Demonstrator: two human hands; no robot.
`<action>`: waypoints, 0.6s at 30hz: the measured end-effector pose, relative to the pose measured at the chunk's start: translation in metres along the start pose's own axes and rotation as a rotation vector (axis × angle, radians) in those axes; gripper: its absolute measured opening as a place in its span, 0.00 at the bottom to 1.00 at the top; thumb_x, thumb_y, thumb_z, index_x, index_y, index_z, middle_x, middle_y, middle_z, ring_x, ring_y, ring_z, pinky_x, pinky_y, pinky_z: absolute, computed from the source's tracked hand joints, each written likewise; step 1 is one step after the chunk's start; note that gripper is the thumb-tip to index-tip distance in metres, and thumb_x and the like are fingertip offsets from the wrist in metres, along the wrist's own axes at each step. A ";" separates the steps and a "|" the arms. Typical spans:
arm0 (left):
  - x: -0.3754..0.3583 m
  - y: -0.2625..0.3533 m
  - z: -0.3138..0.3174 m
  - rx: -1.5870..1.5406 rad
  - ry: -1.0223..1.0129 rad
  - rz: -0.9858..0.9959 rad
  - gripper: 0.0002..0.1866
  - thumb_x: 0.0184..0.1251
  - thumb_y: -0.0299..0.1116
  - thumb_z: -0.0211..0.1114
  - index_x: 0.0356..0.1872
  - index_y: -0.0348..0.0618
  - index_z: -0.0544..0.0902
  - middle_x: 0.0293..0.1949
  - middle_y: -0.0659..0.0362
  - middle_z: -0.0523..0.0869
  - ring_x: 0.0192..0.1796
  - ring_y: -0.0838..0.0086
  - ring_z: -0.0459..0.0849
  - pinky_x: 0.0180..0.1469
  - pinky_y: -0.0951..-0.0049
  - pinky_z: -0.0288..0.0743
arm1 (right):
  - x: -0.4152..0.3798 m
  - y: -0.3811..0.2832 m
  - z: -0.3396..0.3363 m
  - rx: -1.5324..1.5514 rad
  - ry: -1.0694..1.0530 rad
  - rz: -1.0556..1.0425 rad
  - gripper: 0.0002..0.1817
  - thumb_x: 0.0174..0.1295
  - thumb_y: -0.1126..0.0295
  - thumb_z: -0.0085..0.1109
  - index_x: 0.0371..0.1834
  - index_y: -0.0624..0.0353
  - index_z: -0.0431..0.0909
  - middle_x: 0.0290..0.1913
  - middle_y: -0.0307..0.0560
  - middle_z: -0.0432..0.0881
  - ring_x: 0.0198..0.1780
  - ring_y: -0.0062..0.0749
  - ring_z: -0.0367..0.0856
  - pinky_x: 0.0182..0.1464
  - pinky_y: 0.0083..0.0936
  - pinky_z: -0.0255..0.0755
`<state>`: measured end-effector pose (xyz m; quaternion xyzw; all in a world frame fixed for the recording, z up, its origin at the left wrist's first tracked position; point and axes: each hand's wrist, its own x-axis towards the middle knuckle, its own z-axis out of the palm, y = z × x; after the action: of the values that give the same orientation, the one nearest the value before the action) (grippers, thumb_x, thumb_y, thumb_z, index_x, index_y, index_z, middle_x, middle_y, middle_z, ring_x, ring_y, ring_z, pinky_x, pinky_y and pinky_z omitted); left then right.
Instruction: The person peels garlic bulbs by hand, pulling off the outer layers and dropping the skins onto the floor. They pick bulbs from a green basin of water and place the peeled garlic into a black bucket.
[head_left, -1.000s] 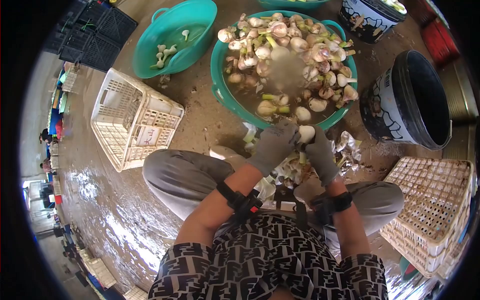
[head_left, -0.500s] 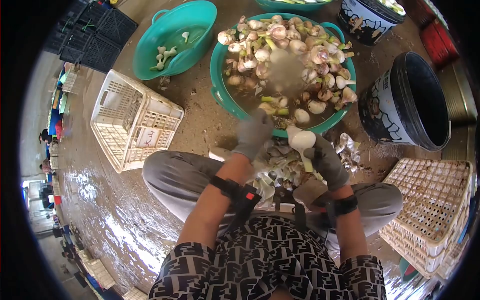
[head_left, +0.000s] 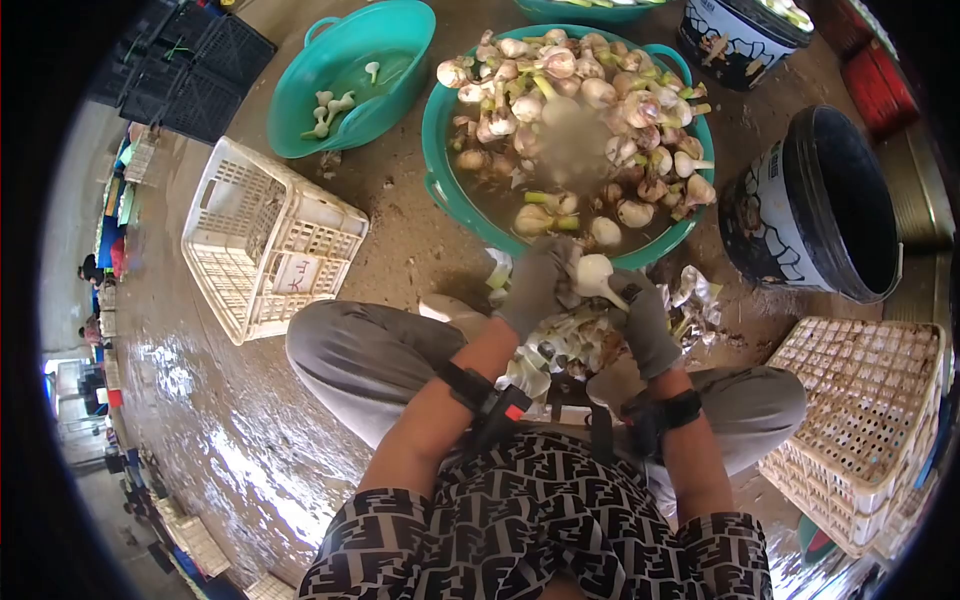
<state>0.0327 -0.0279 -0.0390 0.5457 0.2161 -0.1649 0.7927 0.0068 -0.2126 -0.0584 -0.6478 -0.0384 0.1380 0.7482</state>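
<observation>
A white, mostly peeled garlic bulb [head_left: 593, 274] with its stem on is held over the peelings. My right hand [head_left: 642, 325], in a grey glove, is closed around the stem end. My left hand [head_left: 537, 285], also gloved, is closed with its fingertips against the bulb's left side; exactly what they pinch is hidden. Just beyond my hands stands a green tub [head_left: 437, 180] of murky water, heaped with unpeeled garlic [head_left: 640, 108]. Below them lies a pile of garlic skins [head_left: 575, 340] between my legs.
At the upper left, a second green tub [head_left: 395, 115] holds several white bulbs. A white crate [head_left: 300, 265] lies to the left. Black buckets [head_left: 765, 225] and an upturned, dirty crate [head_left: 850, 400] stand to the right. Black crates [head_left: 205, 75] are stacked farther off. The floor [head_left: 230, 400] is wet.
My left hand has moved right and down to the garlic bulb. My right hand has shifted slightly up and left, turning the bulb so its stem points more to the right.
</observation>
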 end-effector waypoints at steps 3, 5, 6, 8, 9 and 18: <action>0.020 -0.022 -0.017 -0.468 -0.357 0.132 0.09 0.67 0.35 0.55 0.39 0.40 0.78 0.29 0.62 0.80 0.29 0.78 0.76 0.32 0.76 0.70 | -0.006 -0.003 -0.008 0.652 -0.079 0.344 0.18 0.65 0.66 0.50 0.54 0.63 0.71 0.34 0.37 0.76 0.23 0.13 0.69 0.22 0.11 0.62; 0.032 -0.021 -0.026 -0.554 -0.436 0.327 0.12 0.67 0.38 0.56 0.42 0.38 0.77 0.33 0.60 0.81 0.33 0.77 0.77 0.36 0.75 0.72 | -0.006 -0.003 -0.007 0.694 -0.077 0.314 0.16 0.68 0.64 0.43 0.53 0.60 0.70 0.30 0.35 0.72 0.19 0.11 0.62 0.19 0.10 0.55; 0.035 -0.006 -0.034 -0.602 -0.372 0.294 0.14 0.66 0.39 0.57 0.43 0.38 0.76 0.34 0.60 0.80 0.35 0.77 0.78 0.38 0.74 0.72 | -0.005 0.000 -0.012 0.803 -0.114 0.298 0.16 0.68 0.64 0.42 0.53 0.60 0.70 0.29 0.34 0.72 0.19 0.11 0.62 0.19 0.10 0.55; 0.013 0.029 -0.027 -0.190 -0.231 0.204 0.23 0.59 0.45 0.63 0.47 0.37 0.74 0.39 0.57 0.80 0.42 0.69 0.79 0.45 0.69 0.72 | -0.004 0.000 -0.016 0.923 -0.172 0.252 0.15 0.67 0.64 0.42 0.51 0.59 0.70 0.28 0.34 0.71 0.19 0.11 0.61 0.19 0.11 0.55; 0.009 0.032 -0.024 0.285 -0.327 0.237 0.24 0.57 0.46 0.64 0.48 0.38 0.75 0.40 0.56 0.80 0.44 0.67 0.79 0.47 0.68 0.72 | -0.002 -0.006 -0.017 0.932 -0.193 0.218 0.14 0.67 0.64 0.43 0.50 0.58 0.71 0.27 0.34 0.70 0.19 0.11 0.61 0.19 0.11 0.56; 0.049 0.046 -0.052 1.518 -0.029 0.529 0.24 0.50 0.42 0.67 0.50 0.46 0.77 0.56 0.50 0.73 0.57 0.57 0.74 0.58 0.63 0.67 | 0.034 -0.160 -0.128 0.584 0.113 -0.692 0.16 0.62 0.69 0.52 0.49 0.68 0.67 0.34 0.38 0.70 0.29 0.18 0.67 0.29 0.14 0.64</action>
<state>0.0888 0.0360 -0.0444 0.9666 -0.1017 -0.0808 0.2210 0.0948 -0.3459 0.0746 -0.3655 -0.1710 -0.1506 0.9025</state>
